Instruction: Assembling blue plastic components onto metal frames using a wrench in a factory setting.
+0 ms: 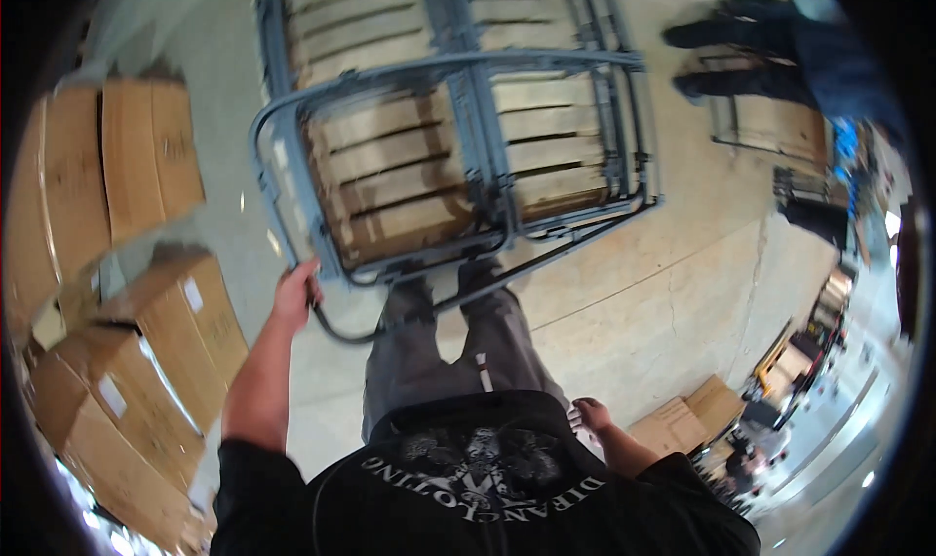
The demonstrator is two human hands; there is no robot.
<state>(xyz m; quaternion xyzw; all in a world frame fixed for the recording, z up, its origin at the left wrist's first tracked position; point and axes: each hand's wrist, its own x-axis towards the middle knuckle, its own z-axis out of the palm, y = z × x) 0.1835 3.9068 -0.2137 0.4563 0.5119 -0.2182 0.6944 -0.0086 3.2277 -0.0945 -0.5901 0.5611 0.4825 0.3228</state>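
Hands: left hand (295, 296) grips the slatted grey metal bed frame (458, 156); right hand (591, 415) hangs loosely curled, empty.

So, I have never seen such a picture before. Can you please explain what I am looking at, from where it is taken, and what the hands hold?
The picture comes from a wide fisheye camera worn on a person's head, looking down, so straight edges bend near the rim. At the bottom you see the person's own dark shirt, grey trousers and both arms. The left hand has its grip closed on the edge of a grey metal frame with wooden slats, which extends in front of the person above the pale floor. The right hand hangs beside the hip and seems to hold nothing. Cardboard boxes are stacked on the left, and more lie flat at the lower right. Another person's legs show at the top right.
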